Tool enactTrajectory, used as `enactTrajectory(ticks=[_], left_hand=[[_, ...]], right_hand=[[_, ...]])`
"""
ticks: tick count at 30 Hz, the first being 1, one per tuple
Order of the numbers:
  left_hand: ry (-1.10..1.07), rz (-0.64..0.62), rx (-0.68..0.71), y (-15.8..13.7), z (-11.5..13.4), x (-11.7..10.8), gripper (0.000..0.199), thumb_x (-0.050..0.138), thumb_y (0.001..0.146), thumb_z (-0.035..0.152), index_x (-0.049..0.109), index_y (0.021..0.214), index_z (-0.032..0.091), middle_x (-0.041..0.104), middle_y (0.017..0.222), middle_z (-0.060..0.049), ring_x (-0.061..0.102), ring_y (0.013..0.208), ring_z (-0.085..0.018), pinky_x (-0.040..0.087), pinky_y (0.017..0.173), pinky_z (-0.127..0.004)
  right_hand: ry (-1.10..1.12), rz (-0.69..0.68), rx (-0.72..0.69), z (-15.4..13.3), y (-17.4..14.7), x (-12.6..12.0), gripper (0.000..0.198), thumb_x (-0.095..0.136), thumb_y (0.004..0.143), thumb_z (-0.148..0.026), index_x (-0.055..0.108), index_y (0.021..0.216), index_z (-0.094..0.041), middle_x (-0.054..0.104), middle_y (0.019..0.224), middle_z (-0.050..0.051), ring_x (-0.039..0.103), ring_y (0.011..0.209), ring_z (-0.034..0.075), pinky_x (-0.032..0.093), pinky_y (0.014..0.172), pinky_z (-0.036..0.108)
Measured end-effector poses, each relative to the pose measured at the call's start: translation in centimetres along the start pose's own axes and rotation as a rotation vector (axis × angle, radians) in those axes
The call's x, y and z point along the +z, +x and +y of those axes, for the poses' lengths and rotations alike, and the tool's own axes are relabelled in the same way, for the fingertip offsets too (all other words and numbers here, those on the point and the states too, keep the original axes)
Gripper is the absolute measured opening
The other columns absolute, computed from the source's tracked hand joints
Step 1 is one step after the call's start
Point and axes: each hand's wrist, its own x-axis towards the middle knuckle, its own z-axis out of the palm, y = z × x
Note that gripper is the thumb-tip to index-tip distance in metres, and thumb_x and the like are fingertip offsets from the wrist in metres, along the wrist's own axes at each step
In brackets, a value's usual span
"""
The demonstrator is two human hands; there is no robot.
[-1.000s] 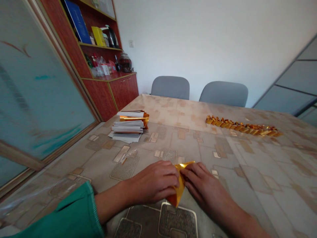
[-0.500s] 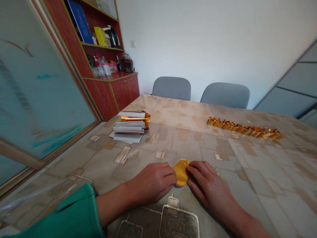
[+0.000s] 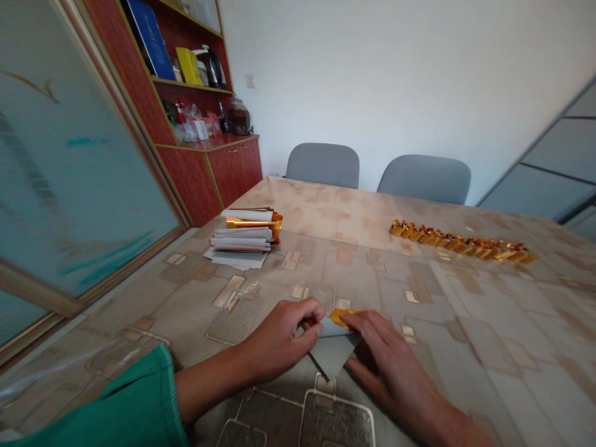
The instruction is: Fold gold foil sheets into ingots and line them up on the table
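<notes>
A sheet of gold foil paper (image 3: 334, 354), partly folded, lies at the near middle of the table. Its pale back faces up, with a gold fold along the far side and a corner pointing toward me. My left hand (image 3: 291, 332) is closed, thumb and curled index finger pinching the paper's left edge. From the right, my right hand (image 3: 393, 360) grips the gold fold, fingertips over it and thumb lower down near the pale part. The fingers hide the paper's right end.
A stack of rolled or folded foil papers (image 3: 242, 239) lies at the table's left. A long row of folded gold pieces (image 3: 460, 241) stretches across the far right. Two grey chairs (image 3: 322, 165) stand behind the patterned tablecloth (image 3: 298, 273). A red cabinet (image 3: 209, 174) is beyond the left corner.
The small gold shape between my hands has opened out, now showing its pale back and a corner toward me. My left hand has turned slightly, its thumb coming into view.
</notes>
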Motion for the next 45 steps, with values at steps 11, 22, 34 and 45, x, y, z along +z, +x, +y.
enactTrajectory(ticks=[11,22,34,45], left_hand=[[0.333,-0.189,0.129,-1.5,-0.3,-0.2,0.027,0.079,0.076,0.026,0.056,0.087,0.020,0.059,0.102,-0.002,0.052,0.097,-0.020,0.042,0.084,-0.030],[0.303,-0.004,0.027,-2.2,-1.0,-0.4,0.006,0.067,0.085,0.017,0.063,0.081,0.018,0.059,0.099,-0.002,0.054,0.098,-0.020,0.040,0.085,-0.032],[0.413,0.018,0.022,-2.0,-1.6,0.2,0.007,0.062,0.078,0.012,0.060,0.077,0.018,0.061,0.097,-0.003,0.054,0.093,-0.020,0.037,0.079,-0.034],[0.573,0.011,0.306,-1.8,-1.9,0.7,0.016,0.054,0.099,0.022,0.063,0.111,0.027,0.065,0.121,-0.003,0.056,0.105,-0.021,0.039,0.089,-0.036]], right_hand=[[0.015,0.014,-0.031,-1.0,0.3,0.9,0.009,0.059,0.095,-0.016,0.060,0.089,-0.023,0.062,0.092,0.004,0.055,0.088,0.025,0.045,0.080,0.043],[-0.008,0.052,0.091,-0.6,1.0,1.7,0.018,0.052,0.095,-0.017,0.058,0.080,-0.022,0.061,0.084,0.004,0.055,0.082,0.024,0.040,0.075,0.040],[-0.192,0.089,0.111,-0.2,2.0,2.8,0.020,0.061,0.085,-0.014,0.050,0.071,-0.023,0.056,0.073,0.002,0.051,0.073,0.024,0.035,0.066,0.035],[-0.191,0.143,0.079,0.0,1.6,3.1,0.013,0.059,0.087,-0.016,0.049,0.082,-0.024,0.055,0.076,0.002,0.051,0.072,0.024,0.035,0.065,0.034]])
